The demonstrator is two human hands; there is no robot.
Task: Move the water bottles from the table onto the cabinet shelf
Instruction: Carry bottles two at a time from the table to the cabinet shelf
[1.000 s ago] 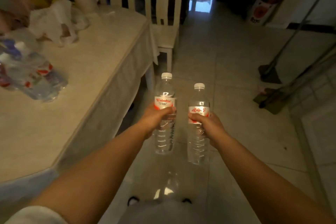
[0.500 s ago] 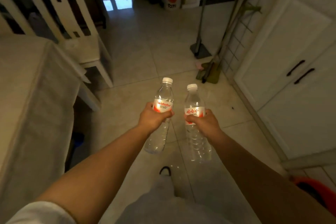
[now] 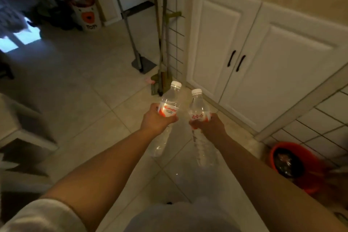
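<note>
Left hand [image 3: 157,119] wrapped round the red label of the left water bottle [image 3: 168,106], fingers curled tight. Right hand [image 3: 211,126] gripping the right water bottle [image 3: 199,108] at its label in the same way. Both bottles in the air above the tiled floor [image 3: 84,88], white caps tilted forward, near each other but apart. Orange bucket [image 3: 293,165] low on the right. Farther off, white cabinet [image 3: 273,58] with both doors closed; long-handled tools [image 3: 162,43] leaning just beside it.
</note>
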